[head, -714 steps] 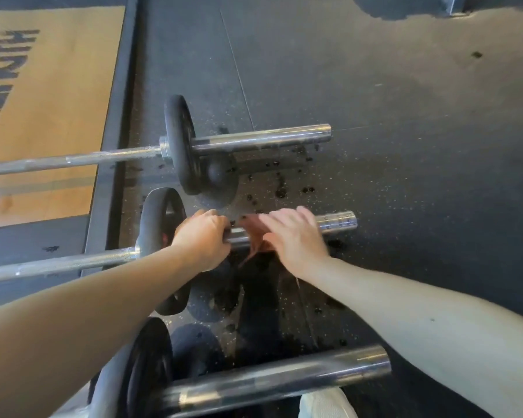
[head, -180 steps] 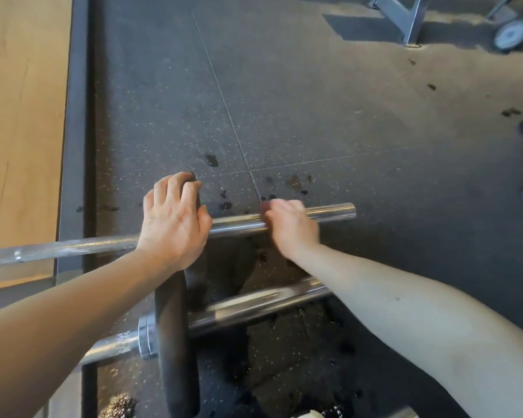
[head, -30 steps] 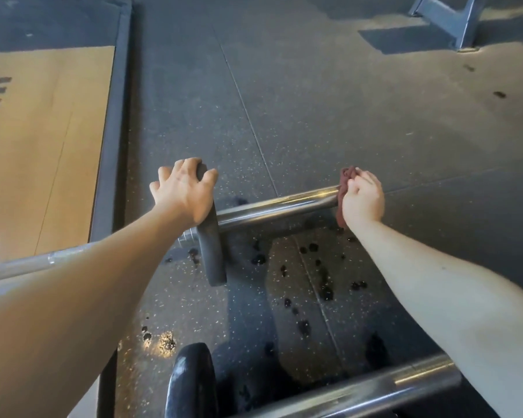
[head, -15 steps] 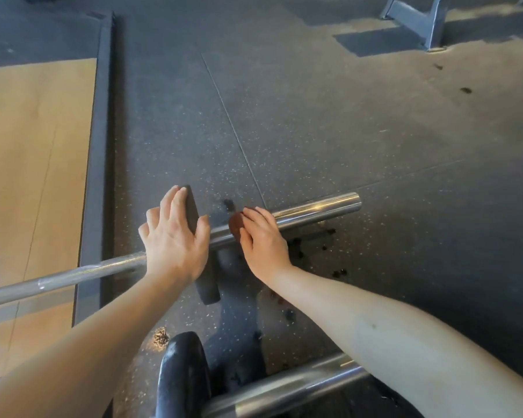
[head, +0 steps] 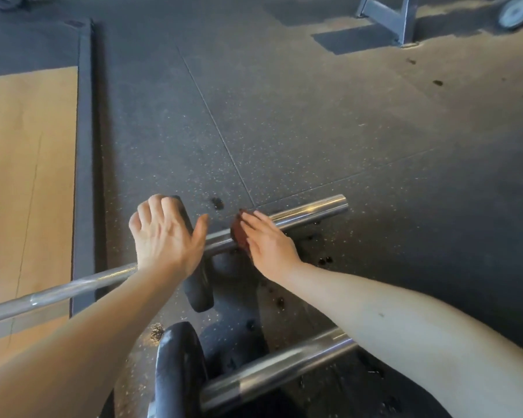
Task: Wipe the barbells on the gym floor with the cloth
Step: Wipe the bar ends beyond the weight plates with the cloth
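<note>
Dk maroon cloth [head: 238, 234]; shiny silver chrome barbell [head: 308, 212]; matte blk plate [head: 198, 292]. Charcoal grey floor [head: 284, 116] w/ pale speckles & a few dark blotches. Tan wood-grain platform [head: 28, 176], grey border.

My right hand [head: 270, 248] now presses the cloth [head: 239, 233] on the sleeve [head: 308, 211] near the plate [head: 198, 291], no longer at the tip as a second ago.

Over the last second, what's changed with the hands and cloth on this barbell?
The right hand slid the cloth along the barbell sleeve, from its outer end inward to near the weight plate. The left hand keeps gripping the plate's top edge.
</note>
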